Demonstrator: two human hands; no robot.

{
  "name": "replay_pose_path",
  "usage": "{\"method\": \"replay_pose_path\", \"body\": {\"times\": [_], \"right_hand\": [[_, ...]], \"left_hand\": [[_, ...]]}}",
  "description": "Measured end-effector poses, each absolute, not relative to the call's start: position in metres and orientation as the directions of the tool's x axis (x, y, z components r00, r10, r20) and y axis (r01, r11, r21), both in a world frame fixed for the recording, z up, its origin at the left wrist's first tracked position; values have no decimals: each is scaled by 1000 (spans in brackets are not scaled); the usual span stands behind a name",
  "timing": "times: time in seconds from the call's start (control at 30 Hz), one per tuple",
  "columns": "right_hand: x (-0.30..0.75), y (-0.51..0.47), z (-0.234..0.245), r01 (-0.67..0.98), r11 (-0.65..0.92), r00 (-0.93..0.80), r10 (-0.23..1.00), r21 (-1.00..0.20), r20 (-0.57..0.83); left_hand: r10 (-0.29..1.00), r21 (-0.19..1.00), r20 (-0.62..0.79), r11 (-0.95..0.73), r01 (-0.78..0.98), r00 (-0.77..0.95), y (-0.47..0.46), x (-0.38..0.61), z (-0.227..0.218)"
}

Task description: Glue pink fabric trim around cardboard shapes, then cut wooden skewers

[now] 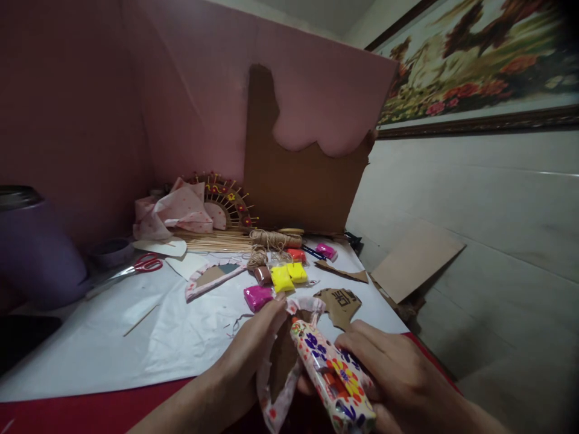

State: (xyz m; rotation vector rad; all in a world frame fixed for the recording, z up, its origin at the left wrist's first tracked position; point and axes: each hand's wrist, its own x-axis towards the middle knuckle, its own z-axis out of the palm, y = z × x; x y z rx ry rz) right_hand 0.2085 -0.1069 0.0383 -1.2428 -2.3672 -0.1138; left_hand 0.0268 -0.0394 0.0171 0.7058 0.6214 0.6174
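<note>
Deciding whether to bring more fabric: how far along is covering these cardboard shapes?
One fabric-edged shape lies finished-looking on the white paper. The left hand holds a second, partly wrapped cardboard piece while the right hand holds the floral glue gun at it. Two cardboard cutouts lie bare.

The one camera rides on the person's head and looks forward and down across the table [54, 416] from its near edge toward the pink backboard [203, 102] at the far edge. Nearest the lens, at the frame's bottom, are the left hand [253, 352] pinching a fabric-edged cardboard piece [283, 358] and the right hand [393, 374] gripping a flowered glue gun [332, 377].
</note>
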Motion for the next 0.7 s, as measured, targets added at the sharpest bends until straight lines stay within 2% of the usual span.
{"method": "replay_pose_path", "body": {"times": [0.13, 0.47, 0.7], "right_hand": [[212, -105, 33, 778, 616, -497, 722, -122, 482], [207, -111, 36, 829, 554, -469, 759, -70, 451], [208, -112, 33, 823, 567, -496, 742, -28, 452]], "left_hand": [[681, 744, -311, 609, -276, 663, -41, 26, 19], [681, 765, -301, 591, -258, 667, -42, 25, 18], [680, 764, -298, 591, -260, 670, -44, 26, 25]]}}
